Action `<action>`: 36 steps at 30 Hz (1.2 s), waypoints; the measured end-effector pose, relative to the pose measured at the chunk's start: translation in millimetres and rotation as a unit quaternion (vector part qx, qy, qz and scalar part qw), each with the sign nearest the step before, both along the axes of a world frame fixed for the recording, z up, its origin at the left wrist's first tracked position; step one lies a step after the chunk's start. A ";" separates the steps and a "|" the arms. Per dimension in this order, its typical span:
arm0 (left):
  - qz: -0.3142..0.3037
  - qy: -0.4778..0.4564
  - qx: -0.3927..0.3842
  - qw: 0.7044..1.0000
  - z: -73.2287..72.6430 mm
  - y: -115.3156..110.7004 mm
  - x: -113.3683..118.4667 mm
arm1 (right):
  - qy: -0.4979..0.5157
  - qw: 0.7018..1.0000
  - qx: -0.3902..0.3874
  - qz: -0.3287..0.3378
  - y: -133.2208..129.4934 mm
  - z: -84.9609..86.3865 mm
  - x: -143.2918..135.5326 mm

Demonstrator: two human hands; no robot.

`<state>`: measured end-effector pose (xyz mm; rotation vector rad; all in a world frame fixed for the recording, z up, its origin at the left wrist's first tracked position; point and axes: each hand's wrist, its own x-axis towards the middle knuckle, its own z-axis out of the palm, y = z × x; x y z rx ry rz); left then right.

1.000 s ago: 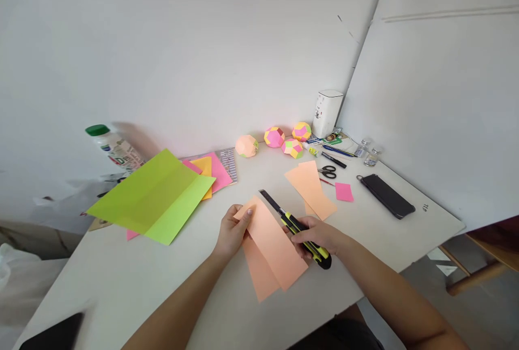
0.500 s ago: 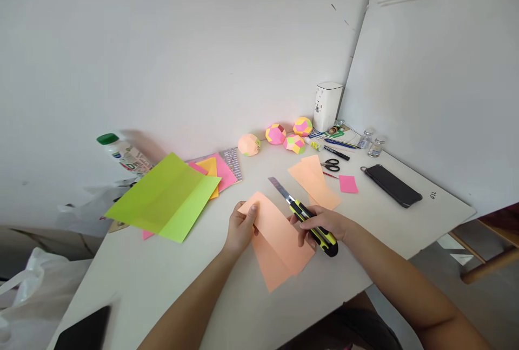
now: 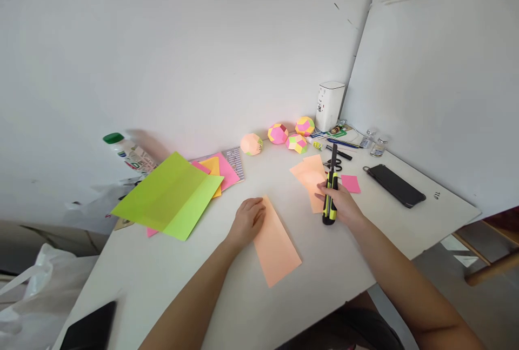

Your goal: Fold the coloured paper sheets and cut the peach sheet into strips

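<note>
A peach paper strip (image 3: 278, 247) lies on the white table in front of me. My left hand (image 3: 248, 221) rests at its upper left end, fingers together over the edge; whether they pinch it is hard to tell. My right hand (image 3: 338, 198) is closed around a yellow and black utility knife (image 3: 330, 198), its blade pointing away from me. Beside the knife, more peach paper pieces (image 3: 310, 174) lie overlapped, and the fingertips of my right hand reach over their right edge.
Green sheets (image 3: 170, 193) cover pink and orange paper at left. Four paper balls (image 3: 251, 144) line the wall. Scissors (image 3: 334, 164), a pink square (image 3: 351, 184), a black case (image 3: 395, 185), glass jars (image 3: 378, 147) and a white container (image 3: 330, 106) stand or lie at right.
My right hand has moved right and away with the knife, which now points more upright. One peach piece has left the strip near my left hand, whose fingers now lie over the remaining strip.
</note>
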<state>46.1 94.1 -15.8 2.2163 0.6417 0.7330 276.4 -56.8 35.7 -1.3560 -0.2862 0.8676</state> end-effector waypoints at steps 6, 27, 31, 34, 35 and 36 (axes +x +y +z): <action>-0.033 0.057 0.131 0.989 -9.3 -0.8 2.1 | -0.050 0.997 -0.049 -0.030 -0.6 -6.0 2.1; 0.007 0.143 0.252 0.957 -12.7 -3.4 5.8 | 0.195 0.951 0.016 0.239 9.3 -17.3 -39.2; -0.002 0.156 0.259 0.953 -11.4 -3.5 7.4 | 0.201 0.941 0.025 0.271 16.4 -18.2 -44.6; -0.008 0.151 0.264 0.953 -12.0 -2.7 7.3 | 0.200 0.938 0.018 0.282 18.2 -15.4 -46.4; -0.011 0.149 0.265 0.952 -12.5 -2.3 7.1 | 0.199 0.938 0.016 0.282 18.2 -14.4 -46.6; -0.014 0.148 0.266 0.952 -13.1 -1.9 7.0 | 0.199 0.939 0.017 0.281 18.1 -13.5 -46.8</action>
